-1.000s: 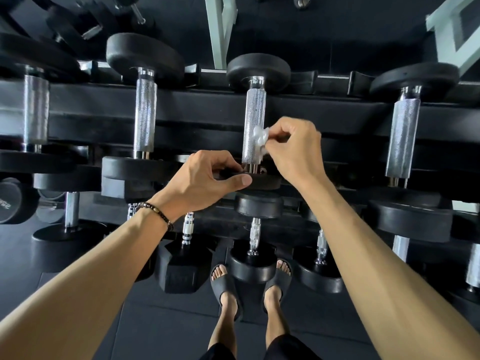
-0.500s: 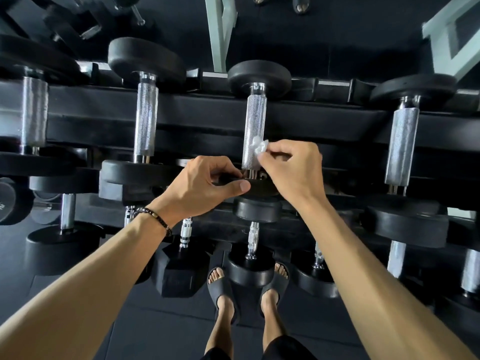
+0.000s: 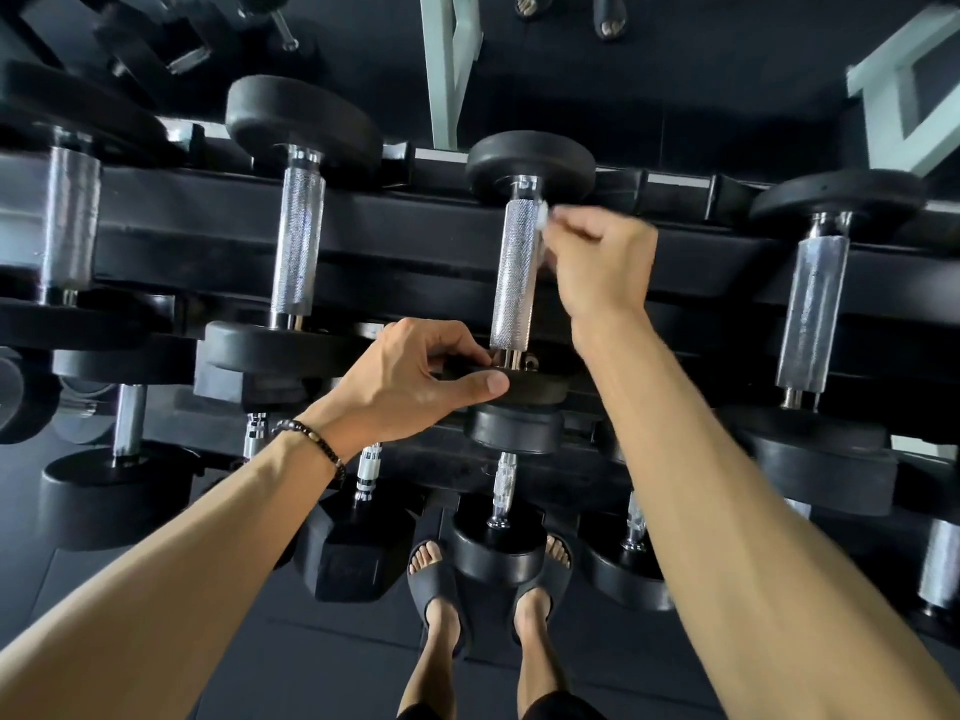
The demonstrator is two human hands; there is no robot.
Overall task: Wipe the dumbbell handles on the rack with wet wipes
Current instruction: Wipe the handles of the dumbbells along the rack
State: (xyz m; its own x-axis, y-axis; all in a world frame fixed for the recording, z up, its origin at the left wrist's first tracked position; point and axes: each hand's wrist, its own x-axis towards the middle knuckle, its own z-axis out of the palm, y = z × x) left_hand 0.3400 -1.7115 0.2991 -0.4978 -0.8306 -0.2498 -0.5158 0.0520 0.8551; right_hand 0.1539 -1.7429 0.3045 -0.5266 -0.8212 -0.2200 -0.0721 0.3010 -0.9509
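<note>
The fingers of the right hand (image 3: 602, 267) are curled and pinched on a small white wet wipe (image 3: 542, 216), which is pressed against the far end of the knurled steel handle (image 3: 514, 272) just beside them. The near rubber head (image 3: 524, 384) of that dumbbell is gripped under the thumb and fingers of the left hand (image 3: 415, 376), so it is steadied on the black rack (image 3: 415, 236). A wiping stroke along this handle is judged to be under way; a return pass toward the near fingers is probably called for next, with firm pressure so the rough cross-hatched metal is cleaned. The heads are round, matte, slightly worn
</note>
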